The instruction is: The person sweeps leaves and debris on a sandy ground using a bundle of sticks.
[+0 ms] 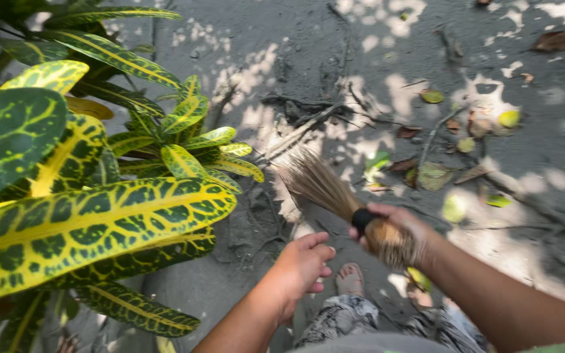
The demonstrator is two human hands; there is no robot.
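Over dark, sun-dappled ground, a stick broom of pale, thin fibres is held low, just right of centre in the head view. Its bristles are fanned toward the upper left, with the tips close to the soil beside exposed roots. A black band is wrapped round the bundle where the fibres are gathered. The right hand is clamped on the bound end just behind that band, fingers closed round it. The left hand is carried free just beside the broom, empty, its fingers loosely curled together and touching nothing. A bare foot is seen below and between the two hands, above patterned trousers. Fallen leaves, green, yellow and brown, are scattered on the ground to the right of the bristles, with thin twigs among them. A croton shrub with large green-and-yellow veined leaves is found along the left side, near the left hand but apart from it.
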